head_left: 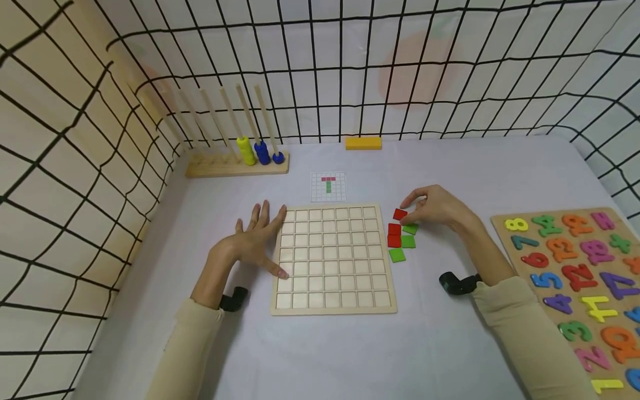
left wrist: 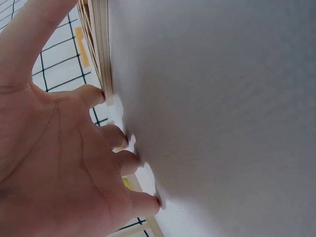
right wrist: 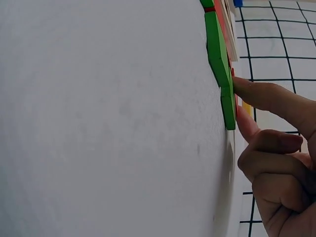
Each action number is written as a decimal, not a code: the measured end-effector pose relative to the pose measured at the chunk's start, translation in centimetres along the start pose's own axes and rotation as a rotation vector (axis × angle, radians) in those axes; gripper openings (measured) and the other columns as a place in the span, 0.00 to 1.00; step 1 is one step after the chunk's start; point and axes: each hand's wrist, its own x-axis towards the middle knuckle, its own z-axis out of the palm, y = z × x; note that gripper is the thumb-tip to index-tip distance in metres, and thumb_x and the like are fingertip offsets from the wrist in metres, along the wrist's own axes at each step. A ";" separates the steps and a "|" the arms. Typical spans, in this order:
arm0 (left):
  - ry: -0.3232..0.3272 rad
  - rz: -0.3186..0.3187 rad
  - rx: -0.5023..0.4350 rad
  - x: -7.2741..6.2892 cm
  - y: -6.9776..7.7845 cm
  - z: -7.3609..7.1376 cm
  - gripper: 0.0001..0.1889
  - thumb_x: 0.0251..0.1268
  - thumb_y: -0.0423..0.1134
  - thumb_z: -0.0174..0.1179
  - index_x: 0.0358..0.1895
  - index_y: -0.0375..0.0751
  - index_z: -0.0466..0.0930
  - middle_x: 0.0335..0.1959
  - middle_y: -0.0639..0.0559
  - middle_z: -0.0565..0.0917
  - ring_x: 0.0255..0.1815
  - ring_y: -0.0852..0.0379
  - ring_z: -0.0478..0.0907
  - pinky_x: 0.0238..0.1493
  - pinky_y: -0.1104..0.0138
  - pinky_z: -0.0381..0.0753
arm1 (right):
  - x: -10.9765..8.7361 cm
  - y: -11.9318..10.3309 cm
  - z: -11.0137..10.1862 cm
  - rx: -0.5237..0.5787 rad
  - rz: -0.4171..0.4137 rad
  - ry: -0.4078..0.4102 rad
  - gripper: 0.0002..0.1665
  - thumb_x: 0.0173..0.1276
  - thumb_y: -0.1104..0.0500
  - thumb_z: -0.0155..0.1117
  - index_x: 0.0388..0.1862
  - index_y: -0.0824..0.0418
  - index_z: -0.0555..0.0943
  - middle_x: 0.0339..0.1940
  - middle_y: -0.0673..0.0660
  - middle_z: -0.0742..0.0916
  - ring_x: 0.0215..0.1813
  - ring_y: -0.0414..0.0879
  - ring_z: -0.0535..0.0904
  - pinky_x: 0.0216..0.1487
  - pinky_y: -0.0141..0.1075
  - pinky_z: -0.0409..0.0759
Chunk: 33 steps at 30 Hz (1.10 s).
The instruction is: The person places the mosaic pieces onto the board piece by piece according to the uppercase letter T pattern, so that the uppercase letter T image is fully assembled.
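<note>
My left hand (head_left: 252, 241) spreads its fingers at the left edge of a wooden grid board (head_left: 335, 311). Its thumb rests on the board's lower left cells; in the left wrist view the other fingertips (left wrist: 148, 203) reach down along the edge to the white cloth. Right of the board, my right hand (head_left: 436, 206) pinches a red square tile (head_left: 400, 214) between thumb and forefinger. Close below it lie two more red tiles (head_left: 394, 241) and a few green tiles (head_left: 408, 241). In the right wrist view, green tiles (right wrist: 217, 49) partly hide the red one.
Behind the board lies a printed card (head_left: 317, 193) with a red and green T pattern. A wooden peg abacus (head_left: 210, 169) stands at back left, a yellow block (head_left: 363, 143) at the back. A number puzzle board (head_left: 507, 222) lies at right. Black netting (head_left: 341, 72) encloses the table.
</note>
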 end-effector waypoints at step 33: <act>-0.023 -0.035 0.070 0.3 0.4 -0.2 0.84 0.35 0.62 0.85 0.84 0.49 0.22 0.81 0.34 0.16 0.83 0.34 0.12 0.75 0.25 0.25 | -0.4 -2.1 1.2 0.039 -0.152 0.074 0.21 0.63 0.56 0.78 0.51 0.65 0.87 0.14 0.47 0.65 0.23 0.42 0.61 0.31 0.36 0.60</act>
